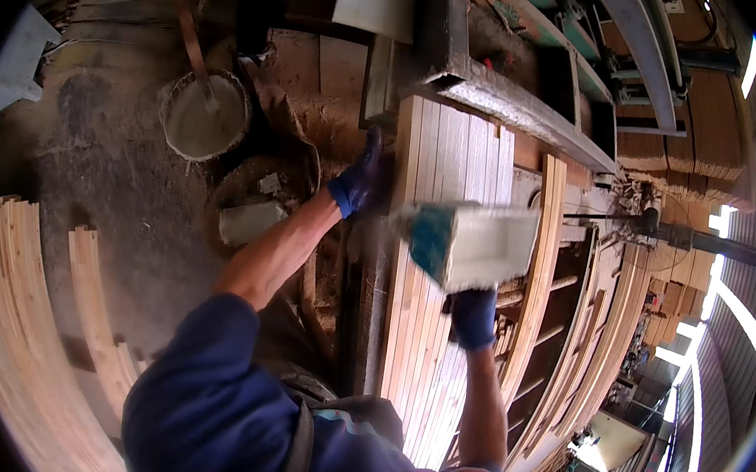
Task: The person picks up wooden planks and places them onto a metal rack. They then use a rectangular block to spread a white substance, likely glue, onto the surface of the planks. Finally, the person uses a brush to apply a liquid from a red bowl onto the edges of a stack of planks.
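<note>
Gloved right hand (476, 318), right of centre in the frame, is closed on the lower edge of a teal-and-white box-shaped container (490, 248), though the fingers' exact wrap is hidden; the container sits at the centre right, tilted above or against the row of wooden strips (422, 348), and its blurred rim leaves actual contact impossible to tell. Gloved left hand (367, 177), near the centre of the frame, looks released, fingers stretched toward the top; it lies just beside the left edge of the strips, and whether it presses on them I cannot tell.

Judging by the pale sheen on the strips in the upper middle, the step in hand looks like coating their faces; to do it well, keep the container's edge level across the full row, hold an even pressure and speed, and let no strip ride above its neighbour; the left hand serves best flat against the outer strip, clear of the container's path; the pale-filled bucket (204, 117) at the upper left is better left where no elbow catches its stick (198, 57).
</note>
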